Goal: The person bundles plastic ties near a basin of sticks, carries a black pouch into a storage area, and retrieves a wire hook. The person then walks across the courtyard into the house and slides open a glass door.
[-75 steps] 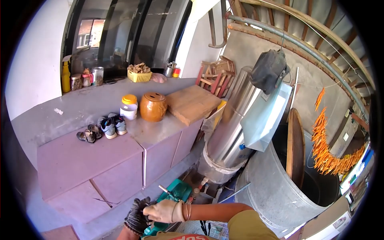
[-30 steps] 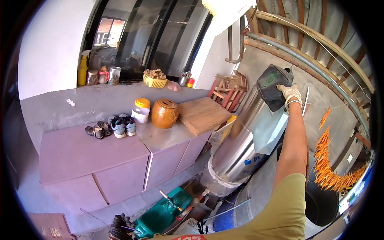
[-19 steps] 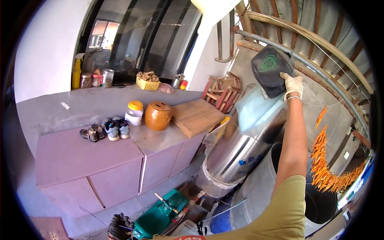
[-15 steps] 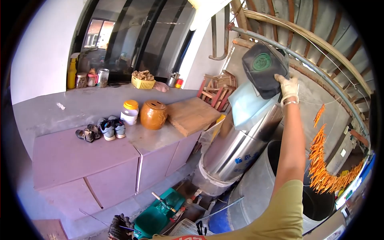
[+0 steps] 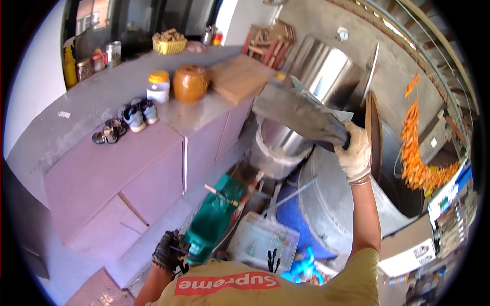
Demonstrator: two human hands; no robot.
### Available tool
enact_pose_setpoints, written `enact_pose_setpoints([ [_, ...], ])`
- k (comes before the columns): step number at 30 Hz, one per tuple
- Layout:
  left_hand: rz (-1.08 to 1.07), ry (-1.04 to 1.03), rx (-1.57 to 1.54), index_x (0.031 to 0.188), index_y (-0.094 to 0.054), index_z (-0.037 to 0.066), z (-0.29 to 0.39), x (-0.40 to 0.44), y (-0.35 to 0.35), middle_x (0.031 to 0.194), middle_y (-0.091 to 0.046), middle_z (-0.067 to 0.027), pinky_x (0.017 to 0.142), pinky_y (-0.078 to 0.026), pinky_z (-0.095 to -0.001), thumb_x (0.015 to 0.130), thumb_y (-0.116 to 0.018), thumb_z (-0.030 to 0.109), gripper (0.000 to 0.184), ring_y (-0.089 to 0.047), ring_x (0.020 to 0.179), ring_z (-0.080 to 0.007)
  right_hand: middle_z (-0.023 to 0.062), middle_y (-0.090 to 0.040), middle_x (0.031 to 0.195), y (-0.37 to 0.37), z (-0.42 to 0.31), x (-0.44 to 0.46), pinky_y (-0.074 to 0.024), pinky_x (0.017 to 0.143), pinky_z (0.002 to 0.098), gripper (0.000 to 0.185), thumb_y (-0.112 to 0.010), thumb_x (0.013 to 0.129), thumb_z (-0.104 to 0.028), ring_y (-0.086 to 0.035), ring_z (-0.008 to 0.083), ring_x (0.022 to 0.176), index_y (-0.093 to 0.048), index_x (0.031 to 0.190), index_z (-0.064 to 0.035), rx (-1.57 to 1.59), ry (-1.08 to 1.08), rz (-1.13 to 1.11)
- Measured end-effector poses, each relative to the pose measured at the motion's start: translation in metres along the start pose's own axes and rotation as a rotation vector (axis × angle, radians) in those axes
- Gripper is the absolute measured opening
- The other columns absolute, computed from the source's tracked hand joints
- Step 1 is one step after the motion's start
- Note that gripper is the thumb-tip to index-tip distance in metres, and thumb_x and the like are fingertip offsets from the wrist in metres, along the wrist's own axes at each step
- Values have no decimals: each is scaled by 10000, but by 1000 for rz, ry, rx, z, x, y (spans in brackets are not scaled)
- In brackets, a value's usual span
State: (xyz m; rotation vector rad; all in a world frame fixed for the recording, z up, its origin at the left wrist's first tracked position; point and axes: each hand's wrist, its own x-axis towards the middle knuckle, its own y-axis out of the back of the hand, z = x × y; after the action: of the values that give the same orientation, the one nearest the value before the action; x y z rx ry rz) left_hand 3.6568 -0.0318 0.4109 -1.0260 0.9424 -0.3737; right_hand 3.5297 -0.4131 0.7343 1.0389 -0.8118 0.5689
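Right hand (image 5: pixel 353 154) seemingly at bag (image 5: pixel 301 113) edge

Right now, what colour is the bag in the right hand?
The bag looks dark grey, though blurred; head view shows it.

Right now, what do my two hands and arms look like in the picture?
Your left hand wears a dark glove. Your right hand wears an off-white glove, with thin bands at the wrist and a short olive-yellow sleeve above the bare forearm.
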Motion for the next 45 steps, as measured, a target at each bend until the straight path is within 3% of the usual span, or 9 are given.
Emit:
enact_pose_setpoints([
  [2,-230,81,23,902,-555,114,16,0,32,772,-567,-69,728,-440,-419,789,-525,300,219,-520,673,-253,65,-533,917,11,-21,-36,-397,732,353,477,-609,535,-50,-494,250,848,-519,1003,-81,-135,156,-11],
  [6,53,119,170,881,-554,108,26,-16,48,803,-557,-69,772,-425,-419,788,-538,333,244,-518,760,-250,35,-524,888,47,-55,-101,-381,733,335,394,-554,574,-33,-483,210,850,-540,960,-108,-306,169,-201],
  [17,20,519,501,881,-583,132,-49,-9,16,826,-595,-27,703,-456,-380,785,-565,286,182,-554,739,-203,0,-526,857,178,-97,-275,-413,664,319,311,-572,604,-123,-499,189,784,-526,912,-138,-389,-216,-331],
  [28,-339,1028,675,932,-579,118,-272,-40,1,854,-593,-53,699,-438,-377,796,-543,319,245,-543,716,-212,38,-546,867,362,-152,-491,-418,694,365,489,-629,529,-13,-508,251,809,-496,989,-110,-634,-844,-474],
  [36,-355,1244,863,908,-570,113,-443,-126,5,797,-603,-51,576,-442,-338,821,-513,295,210,-547,648,-190,68,-566,902,459,-209,-602,-438,740,341,525,-708,536,-87,-517,268,844,-508,1021,-76,-637,-1661,-397],
  [38,-334,1387,855,922,-579,111,-467,-126,8,810,-625,-46,676,-470,-366,840,-484,297,225,-590,687,-195,84,-574,923,472,-219,-623,-437,747,297,522,-689,582,-76,-541,221,820,-493,1064,-39,-309,-2135,171],
  [40,-340,1439,903,924,-578,111,-488,-122,11,815,-623,-41,679,-469,-369,845,-477,290,221,-592,697,-189,89,-570,930,483,-225,-645,-432,743,265,509,-664,617,-71,-543,176,799,-473,1081,14,-224,-2194,353],
  [42,-342,1496,949,926,-577,111,-508,-120,12,821,-621,-36,681,-468,-373,849,-471,283,216,-594,708,-183,76,-568,916,493,-224,-648,-429,743,266,489,-658,627,-67,-538,163,793,-473,1064,47,55,-2238,908],
  [45,-142,1357,1122,877,-566,113,-543,-117,9,720,-572,-40,538,-430,-329,822,-521,288,189,-523,612,-193,71,-568,884,507,-212,-657,-433,737,270,408,-642,654,-62,-543,169,780,-492,1018,42,66,-2183,1123],
])
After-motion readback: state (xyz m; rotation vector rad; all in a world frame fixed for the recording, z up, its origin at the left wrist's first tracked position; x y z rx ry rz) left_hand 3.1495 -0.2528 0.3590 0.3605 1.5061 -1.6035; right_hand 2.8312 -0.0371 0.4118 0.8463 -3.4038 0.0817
